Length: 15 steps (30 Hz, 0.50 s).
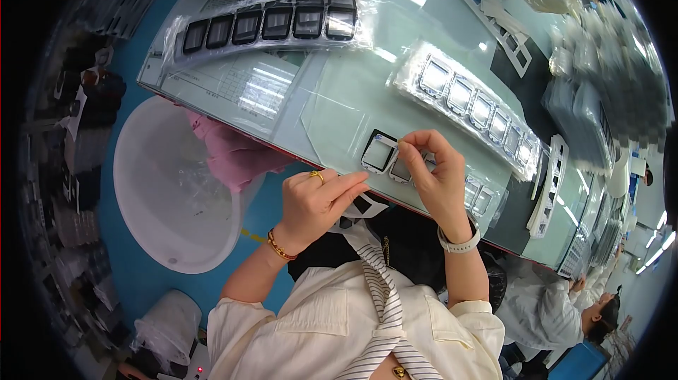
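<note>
On the glass-topped table (339, 122), close to its front edge, lies a small square black frame (379, 152) with a pale window. My right hand (436, 171) is over its right side, thumb and forefinger pinched at the frame's corner; what is between them is too small to make out. Partly under that hand is a second, silver-edged frame (400, 170). My left hand (314, 200) hangs at the table edge, left of the black frame. Its thumb and forefinger are pressed together, and I cannot see what they hold, if anything.
A clear plastic tray (519, 147) carries a row of silver-rimmed frames to the right. Several black frames (277, 22) lie in plastic at the back left. A white tub (176, 263) with pink cloth (236, 154) stands left of the table. Another person (547, 302) sits at the right.
</note>
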Available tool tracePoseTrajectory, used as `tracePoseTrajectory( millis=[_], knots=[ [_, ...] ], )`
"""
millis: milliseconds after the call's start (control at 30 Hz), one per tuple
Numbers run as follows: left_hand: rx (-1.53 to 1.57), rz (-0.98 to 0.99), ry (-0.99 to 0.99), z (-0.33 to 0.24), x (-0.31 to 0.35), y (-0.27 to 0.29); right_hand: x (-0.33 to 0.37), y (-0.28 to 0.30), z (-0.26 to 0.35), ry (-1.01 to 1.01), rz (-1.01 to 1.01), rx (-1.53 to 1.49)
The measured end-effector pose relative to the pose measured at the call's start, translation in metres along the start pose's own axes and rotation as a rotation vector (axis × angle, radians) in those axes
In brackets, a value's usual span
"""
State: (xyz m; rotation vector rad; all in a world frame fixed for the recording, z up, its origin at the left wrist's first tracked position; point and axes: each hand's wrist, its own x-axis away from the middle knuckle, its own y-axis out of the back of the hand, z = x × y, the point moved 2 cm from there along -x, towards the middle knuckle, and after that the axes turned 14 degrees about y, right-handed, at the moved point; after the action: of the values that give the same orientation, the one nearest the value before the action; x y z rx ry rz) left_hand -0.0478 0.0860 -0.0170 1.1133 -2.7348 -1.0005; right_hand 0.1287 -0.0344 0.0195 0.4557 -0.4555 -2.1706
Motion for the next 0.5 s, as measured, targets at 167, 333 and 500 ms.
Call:
tracePoseTrajectory(
  millis=[167, 333, 500],
  knots=[
    [-0.021, -0.018, 0.015, 0.0014, 0.0019, -0.0005, -0.0001, -0.0010, 0.0014, -0.009, 0.000, -0.008],
    [-0.037, -0.015, -0.018, -0.0015, 0.0013, -0.0011, 0.0001, -0.0017, 0.0005, 0.010, -0.001, 0.024],
    [-0.047, -0.015, -0.044, -0.0046, 0.0002, -0.0021, 0.0001, -0.0021, 0.0011, 0.008, -0.003, 0.020]
  ],
)
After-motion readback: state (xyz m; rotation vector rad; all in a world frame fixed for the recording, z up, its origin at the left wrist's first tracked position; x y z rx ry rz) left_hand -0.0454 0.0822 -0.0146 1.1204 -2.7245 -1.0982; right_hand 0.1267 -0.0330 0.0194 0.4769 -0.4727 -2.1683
